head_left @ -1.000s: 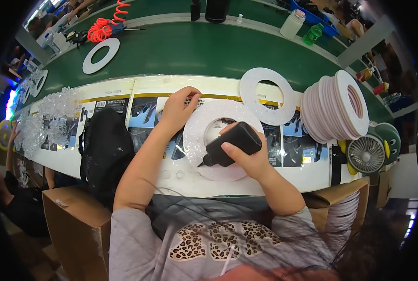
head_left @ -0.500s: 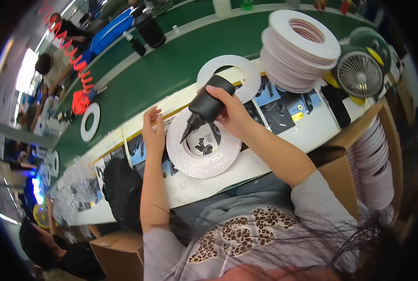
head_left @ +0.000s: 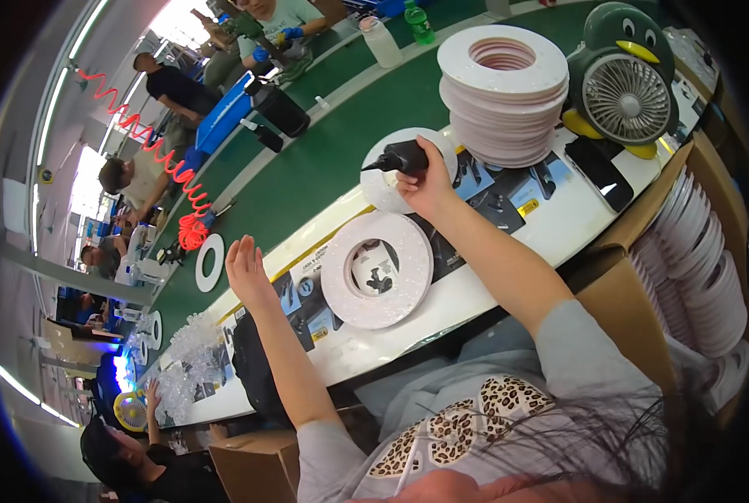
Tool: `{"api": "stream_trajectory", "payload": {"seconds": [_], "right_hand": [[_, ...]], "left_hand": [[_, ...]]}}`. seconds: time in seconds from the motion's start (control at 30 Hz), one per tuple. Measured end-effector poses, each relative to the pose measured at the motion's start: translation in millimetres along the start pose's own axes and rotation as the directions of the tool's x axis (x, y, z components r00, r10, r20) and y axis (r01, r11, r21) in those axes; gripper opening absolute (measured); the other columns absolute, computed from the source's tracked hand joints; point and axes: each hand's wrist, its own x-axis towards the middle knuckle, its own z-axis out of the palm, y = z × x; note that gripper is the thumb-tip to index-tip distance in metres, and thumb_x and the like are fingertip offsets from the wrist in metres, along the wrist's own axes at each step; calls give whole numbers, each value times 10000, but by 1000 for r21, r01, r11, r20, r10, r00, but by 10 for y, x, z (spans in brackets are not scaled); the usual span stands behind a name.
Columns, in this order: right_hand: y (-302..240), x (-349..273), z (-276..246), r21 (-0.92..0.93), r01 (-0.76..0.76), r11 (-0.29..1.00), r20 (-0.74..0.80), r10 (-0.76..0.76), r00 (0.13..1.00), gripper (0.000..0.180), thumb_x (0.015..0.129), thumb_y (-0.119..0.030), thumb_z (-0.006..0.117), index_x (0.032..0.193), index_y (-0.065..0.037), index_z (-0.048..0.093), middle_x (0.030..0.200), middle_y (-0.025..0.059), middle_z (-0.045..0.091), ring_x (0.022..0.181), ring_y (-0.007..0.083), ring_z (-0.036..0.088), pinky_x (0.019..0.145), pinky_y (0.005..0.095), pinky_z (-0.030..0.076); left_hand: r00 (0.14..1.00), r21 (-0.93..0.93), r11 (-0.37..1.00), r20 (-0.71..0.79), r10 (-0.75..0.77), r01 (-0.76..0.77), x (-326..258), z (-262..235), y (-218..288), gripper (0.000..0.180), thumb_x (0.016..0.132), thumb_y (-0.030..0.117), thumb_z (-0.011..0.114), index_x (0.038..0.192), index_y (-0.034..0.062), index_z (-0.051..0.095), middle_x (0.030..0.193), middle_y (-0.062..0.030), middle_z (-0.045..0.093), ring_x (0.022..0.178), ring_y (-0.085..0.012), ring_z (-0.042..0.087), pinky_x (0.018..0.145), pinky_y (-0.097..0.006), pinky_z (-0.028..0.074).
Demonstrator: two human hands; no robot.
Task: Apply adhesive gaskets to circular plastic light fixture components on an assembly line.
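Note:
My right hand is wrapped around a small black squeeze bottle, tilted almost level with its pointed nozzle to the left. It is held over a white ring at the edge of the green surface, covering part of that ring. Closer to me, a flat white ring with a shiny speckled face lies on the printed sheets, which show through its hole. To the left of this ring my left hand is raised and empty, fingers stretched out.
A tall stack of white rings stands at the right, beside a green penguin-shaped fan and a dark phone. A cardboard box holds more rings. Clear plastic pieces and a black bag are left. Co-workers sit beyond.
The bottle has lifted away from the near ring toward the far one, its nozzle swinging from downward to leftward. My left hand has moved left, off the near ring's side. The view has shifted.

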Motion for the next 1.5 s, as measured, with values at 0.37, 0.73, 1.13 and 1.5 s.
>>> {"api": "stream_trajectory", "payload": {"seconds": [0.37, 0.73, 1.13, 1.5], "right_hand": [[4, -72, -121, 6, -21, 1000, -64, 21, 998, 368, 829, -434, 618, 850, -68, 594, 673, 5, 531, 417, 97, 334, 366, 205, 256], [-25, -96, -7, 25, -7, 1000, -73, 9, 997, 349, 835, -420, 613, 839, -72, 591, 674, -11, 514, 455, 79, 341, 397, 193, 254], [-112, -38, -64, 23, 8, 1000, -54, -7, 999, 369, 835, -434, 614, 855, -67, 578, 689, -12, 507, 461, 84, 332, 404, 197, 251], [-181, 6, -93, 82, -33, 996, -19, 35, 999, 367, 825, -437, 626, 864, -76, 573, 702, -19, 496, 475, 83, 345, 406, 199, 252]], "left_hand": [[415, 611, 421, 779, -470, -670, -1383, 530, 429, 759, 637, 288, 825, 1295, 121, 486, 1363, -107, 466, 1360, -327, 297, 1125, -511, 175], [404, 602, 373, 775, -487, -706, -1338, 599, 387, 540, 703, 165, 755, 1193, 127, 533, 1150, -65, 607, 1151, -228, 533, 1102, -504, 243], [666, 750, 147, 646, -373, -645, -126, 592, 160, 622, 636, 110, 791, 1200, 118, 527, 1125, -75, 610, 1091, -265, 561, 1070, -516, 263], [695, 704, 198, 708, -127, -682, 439, 738, -515, 472, 721, 106, 712, 1163, 80, 548, 1186, -159, 566, 1147, -362, 514, 977, -444, 414]]}}
